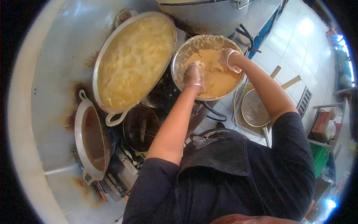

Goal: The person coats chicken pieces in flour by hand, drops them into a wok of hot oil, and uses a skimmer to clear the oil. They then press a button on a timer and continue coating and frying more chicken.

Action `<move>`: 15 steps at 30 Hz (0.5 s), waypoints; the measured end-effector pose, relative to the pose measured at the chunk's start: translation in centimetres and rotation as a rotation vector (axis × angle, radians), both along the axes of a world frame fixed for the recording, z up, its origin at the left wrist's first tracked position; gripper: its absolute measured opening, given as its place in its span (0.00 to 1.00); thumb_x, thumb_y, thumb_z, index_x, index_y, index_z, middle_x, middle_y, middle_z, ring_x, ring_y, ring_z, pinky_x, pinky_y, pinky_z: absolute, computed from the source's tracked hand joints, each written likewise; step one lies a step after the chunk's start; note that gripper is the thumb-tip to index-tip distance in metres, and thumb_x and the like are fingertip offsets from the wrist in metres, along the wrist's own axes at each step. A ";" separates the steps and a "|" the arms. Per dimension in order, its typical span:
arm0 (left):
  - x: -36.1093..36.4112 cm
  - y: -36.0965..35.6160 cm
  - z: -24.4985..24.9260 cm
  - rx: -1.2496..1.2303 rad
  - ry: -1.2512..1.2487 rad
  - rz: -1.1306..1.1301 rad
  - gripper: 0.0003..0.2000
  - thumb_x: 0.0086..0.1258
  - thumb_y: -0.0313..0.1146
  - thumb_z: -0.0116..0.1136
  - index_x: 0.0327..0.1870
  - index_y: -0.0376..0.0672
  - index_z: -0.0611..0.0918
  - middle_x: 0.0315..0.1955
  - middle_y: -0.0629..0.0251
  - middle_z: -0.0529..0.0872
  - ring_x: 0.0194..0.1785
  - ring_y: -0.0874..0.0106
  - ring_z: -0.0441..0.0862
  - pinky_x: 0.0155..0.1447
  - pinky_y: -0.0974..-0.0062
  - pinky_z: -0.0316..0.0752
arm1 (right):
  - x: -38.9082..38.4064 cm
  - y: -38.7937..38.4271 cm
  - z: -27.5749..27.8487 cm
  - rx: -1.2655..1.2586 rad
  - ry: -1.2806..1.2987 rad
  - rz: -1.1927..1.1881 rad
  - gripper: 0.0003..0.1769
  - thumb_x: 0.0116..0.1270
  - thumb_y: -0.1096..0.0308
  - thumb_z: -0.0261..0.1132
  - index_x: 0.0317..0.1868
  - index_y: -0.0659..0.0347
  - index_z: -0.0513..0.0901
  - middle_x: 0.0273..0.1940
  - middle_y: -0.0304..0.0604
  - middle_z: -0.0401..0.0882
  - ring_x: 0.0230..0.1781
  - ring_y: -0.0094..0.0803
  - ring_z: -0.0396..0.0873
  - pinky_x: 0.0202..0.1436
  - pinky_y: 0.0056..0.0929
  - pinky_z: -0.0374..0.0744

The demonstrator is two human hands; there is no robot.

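Black fabric of the person's shirt and apron [223, 168] fills the near side. Just beyond it, at the stove's near edge, stand a shallow pan of brown liquid [93, 138] and a small dark pot [141, 127]. Wire skimmers [253, 108] hang off the right edge. Further on, at the stove's right edge, a steel bowl [178, 59] holds pale yellow dough [216, 76]. Both hands wear clear gloves. The left hand [194, 75] presses into the dough with bent fingers, and the right hand [230, 59] is sunk in at the bowl's far side. Whether either grips a lump, I cannot tell. Left of the bowl sits a wide pan of yellow mash [134, 59], and a grey pot [205, 16] stands farthest.
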State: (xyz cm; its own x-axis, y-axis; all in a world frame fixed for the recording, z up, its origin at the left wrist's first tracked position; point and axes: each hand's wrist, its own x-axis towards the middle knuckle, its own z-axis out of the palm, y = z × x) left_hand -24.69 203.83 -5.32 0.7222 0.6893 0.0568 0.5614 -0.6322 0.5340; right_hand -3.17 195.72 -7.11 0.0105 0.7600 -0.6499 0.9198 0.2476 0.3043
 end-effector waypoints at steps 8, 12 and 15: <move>0.9 -2.8 3.5 0.097 -0.001 -0.058 0.16 0.64 0.28 0.51 0.53 0.42 0.78 0.47 0.47 0.82 0.51 0.49 0.80 0.54 0.57 0.76 | -7.6 -2.4 4.5 0.664 0.517 -0.543 0.20 0.61 0.63 0.60 0.51 0.63 0.82 0.48 0.55 0.82 0.47 0.48 0.81 0.54 0.35 0.78; 0.4 -2.1 2.9 0.165 -0.198 -0.076 0.16 0.66 0.28 0.49 0.55 0.42 0.77 0.46 0.48 0.83 0.50 0.49 0.81 0.54 0.57 0.76 | -6.1 -3.1 1.1 0.981 0.536 -0.382 0.17 0.61 0.63 0.60 0.47 0.64 0.83 0.45 0.55 0.83 0.46 0.45 0.82 0.51 0.36 0.79; 1.0 -1.8 1.8 0.182 -0.165 -0.088 0.16 0.66 0.28 0.48 0.55 0.42 0.77 0.45 0.48 0.83 0.49 0.49 0.81 0.54 0.57 0.76 | -8.0 -3.0 2.4 0.766 0.403 -0.354 0.15 0.62 0.64 0.59 0.45 0.63 0.83 0.42 0.52 0.84 0.45 0.42 0.83 0.48 0.36 0.80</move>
